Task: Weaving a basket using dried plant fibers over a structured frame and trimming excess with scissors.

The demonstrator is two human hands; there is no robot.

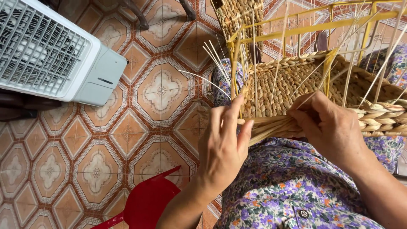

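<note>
Both hands work at the woven basket [296, 85], cut off at the frame's edge. The left hand [222, 146] pinches straw strands [271, 126]; the right hand [330, 127] grips them, fingertips hidden underneath.

The left hand [222, 148] and right hand [330, 127] grip a bundle of straw strands [271, 126] against a woven basket [296, 85] on a yellow wire frame [305, 27], seemingly resting on the lap. A white fan [51, 51] and red chair [146, 201] stand on the tiled floor [127, 127].
</note>
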